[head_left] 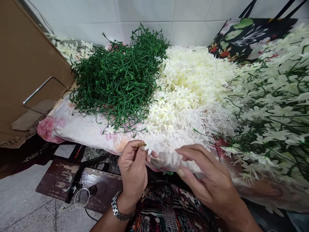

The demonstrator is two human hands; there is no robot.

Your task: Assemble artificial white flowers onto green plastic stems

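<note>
My left hand, with a metal watch at the wrist, pinches a small white artificial flower between thumb and forefinger. A thin green stem appears to trail below it toward the right. To the right, my right hand is held with thumb and fingers apart, nothing visible between them. Beyond both hands lies a heap of loose white blossoms, with a tangle of green plastic stems at its left. Thin white stamen strands lie in front of the blossoms.
Stemmed white flowers are piled along the right side. A cardboard box stands at the left, near a bent metal handle. A black floral bag leans against the tiled wall. Below is a dark wooden bench with a clear cup.
</note>
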